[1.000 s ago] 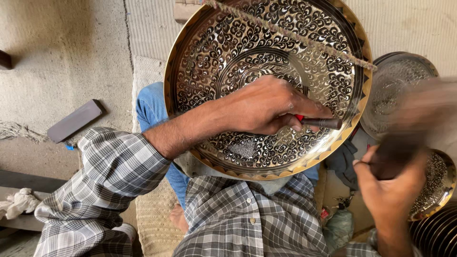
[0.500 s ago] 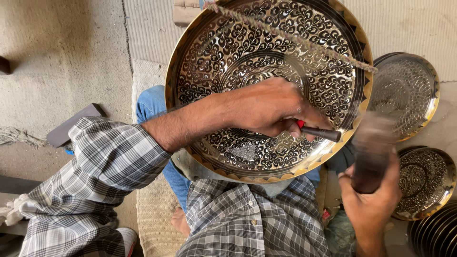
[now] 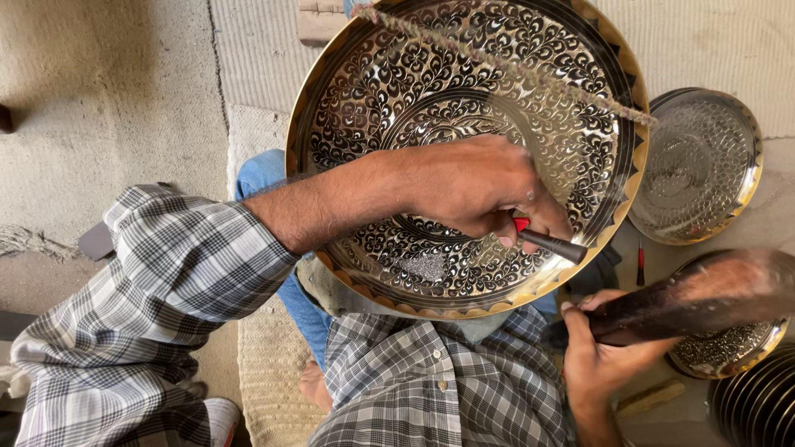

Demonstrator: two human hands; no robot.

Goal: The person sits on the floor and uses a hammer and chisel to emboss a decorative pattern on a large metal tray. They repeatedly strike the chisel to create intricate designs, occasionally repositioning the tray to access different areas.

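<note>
A large round brass tray (image 3: 389,74) with black floral engraving rests tilted against my lap. My left hand (image 3: 476,186) lies over its lower middle and grips a small dark chisel (image 3: 551,243) with a red band, the tip pointing down to the right near the rim. My right hand (image 3: 600,352), below the tray's lower right edge, is closed around the handle of a dark wooden mallet (image 3: 704,294), whose blurred head lies to the right of the chisel. A rough cord (image 3: 530,70) runs slantwise across the upper tray.
Two smaller engraved plates lie at right, one upper (image 3: 700,165) and one lower (image 3: 729,352) partly under the mallet. A stack of dark ribbed discs (image 3: 758,406) sits at bottom right. A thin red-tipped tool (image 3: 640,265) lies between them. A woven mat (image 3: 269,364) covers the floor.
The mallet in my right hand has swung from upright to lying across to the right, lower down. My left hand and chisel have stayed on the tray with a slight shift.
</note>
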